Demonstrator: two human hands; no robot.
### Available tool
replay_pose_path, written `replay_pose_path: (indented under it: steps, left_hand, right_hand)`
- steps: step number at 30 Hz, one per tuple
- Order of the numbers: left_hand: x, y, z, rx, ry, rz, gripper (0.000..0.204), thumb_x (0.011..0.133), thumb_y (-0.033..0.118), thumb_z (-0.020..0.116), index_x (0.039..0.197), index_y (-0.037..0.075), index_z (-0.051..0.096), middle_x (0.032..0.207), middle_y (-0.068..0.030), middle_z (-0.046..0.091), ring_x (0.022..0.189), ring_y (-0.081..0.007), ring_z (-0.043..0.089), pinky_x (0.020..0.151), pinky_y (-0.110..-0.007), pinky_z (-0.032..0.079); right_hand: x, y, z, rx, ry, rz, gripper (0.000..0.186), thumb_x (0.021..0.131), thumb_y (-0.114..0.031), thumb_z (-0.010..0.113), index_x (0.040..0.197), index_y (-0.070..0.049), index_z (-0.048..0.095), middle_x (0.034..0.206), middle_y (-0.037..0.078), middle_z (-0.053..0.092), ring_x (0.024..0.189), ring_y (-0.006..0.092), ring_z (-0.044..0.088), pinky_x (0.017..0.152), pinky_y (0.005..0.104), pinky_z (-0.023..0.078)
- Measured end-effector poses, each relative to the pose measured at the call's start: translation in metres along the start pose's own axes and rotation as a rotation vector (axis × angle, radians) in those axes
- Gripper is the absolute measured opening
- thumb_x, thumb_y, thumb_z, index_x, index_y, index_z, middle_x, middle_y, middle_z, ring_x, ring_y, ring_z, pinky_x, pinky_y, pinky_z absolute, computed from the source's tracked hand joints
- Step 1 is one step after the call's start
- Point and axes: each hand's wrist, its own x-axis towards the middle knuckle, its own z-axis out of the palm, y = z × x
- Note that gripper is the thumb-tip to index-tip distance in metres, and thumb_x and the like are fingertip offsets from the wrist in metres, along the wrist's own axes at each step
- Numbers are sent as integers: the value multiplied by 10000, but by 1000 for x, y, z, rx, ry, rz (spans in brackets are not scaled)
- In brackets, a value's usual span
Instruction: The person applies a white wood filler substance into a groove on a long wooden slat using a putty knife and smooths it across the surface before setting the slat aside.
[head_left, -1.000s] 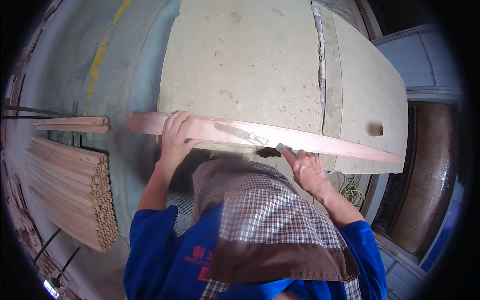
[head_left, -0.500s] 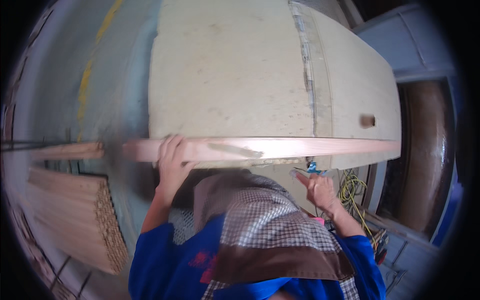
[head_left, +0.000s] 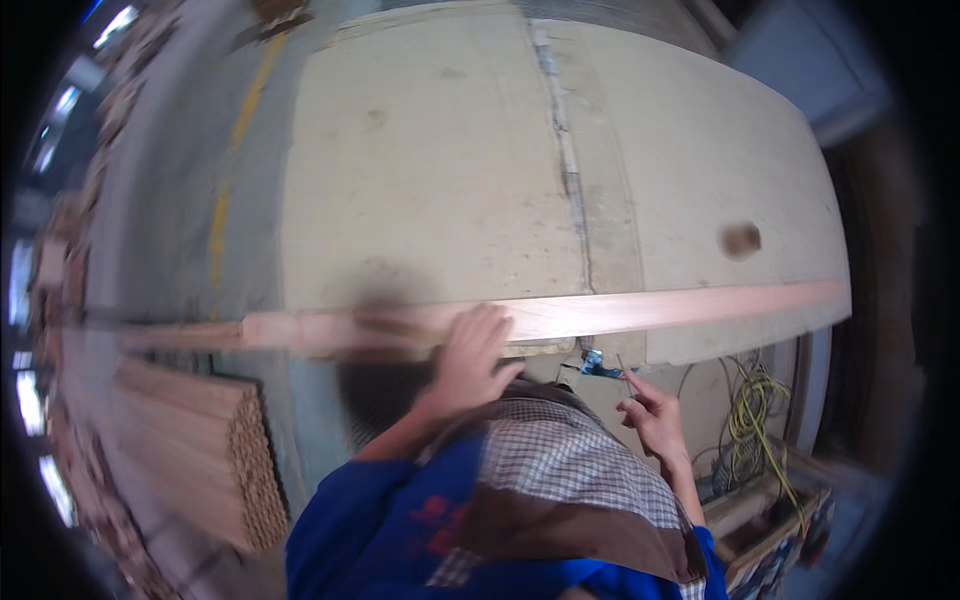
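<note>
Since left hand (head_left: 470, 360) lies fingers extended on long, pale-pink wooden plank (head_left: 620, 312), it's likely steadying, not gripping | plank: along near edge, broad cream worktable (head_left: 430, 190) | right hand (head_left: 656, 415): half-curled off edge, can't tell what's held

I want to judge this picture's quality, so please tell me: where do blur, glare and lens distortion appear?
Head view: blur softens the left hand and the stacked strips; the plank shines palest around its middle; the right edge of the worktable bends outward; a dark smudge veils the plank's left part, cause unclear.
</note>
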Motion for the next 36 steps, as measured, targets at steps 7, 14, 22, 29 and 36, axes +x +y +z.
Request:
replay_pose_path:
  steps: [7, 14, 22, 29, 36]
  left_hand:
    - [18, 71, 88, 93, -11, -134, 772, 716, 193, 746, 1369, -45, 409, 1451, -232, 376, 1376, -384, 326, 1115, -488, 274]
    - [18, 61, 145, 124, 47, -205, 491, 838, 122, 522, 1298, -41, 467, 1446, -209, 382, 1384, -331, 327, 1154, -458, 254]
    - [17, 63, 155, -240, 514, -61, 467, 822, 102, 508, 1280, 13, 527, 1323, -167, 531, 1267, -289, 476, 1093, -400, 350]
    - [14, 63, 168, -722, 454, -112, 418, 775, 93, 532, 1172, -31, 578, 1265, -159, 557, 1264, -306, 466, 1110, -410, 339]
    - [13, 55, 166, -245, 486, -29, 396, 798, 121, 511, 1143, -70, 552, 1198, -177, 563, 1218, -307, 485, 1121, -428, 308]
  right_hand:
    - [34, 22, -85, -62, -166, -189, 522, 840, 110, 566, 1323, -87, 573, 743, 10, 586, 607, 76, 524, 568, 219, 473]
    - [83, -104, 3, -913, -381, -764, 473, 809, 53, 586, 1243, -130, 626, 951, 177, 662, 800, 337, 638, 727, 339, 523]
    - [110, -140, 200, -1179, -533, -1238, 622, 785, -17, 520, 1387, -165, 479, 961, 173, 591, 859, 363, 630, 760, 437, 530]
    - [119, -156, 273, -1574, -594, -1213, 476, 867, -48, 465, 1341, -37, 420, 1066, 238, 576, 939, 344, 626, 748, 429, 547]
    - [98, -190, 264, -1692, -586, -1216, 494, 865, -52, 441, 1359, -47, 421, 1026, 227, 577, 882, 328, 623, 725, 428, 512]
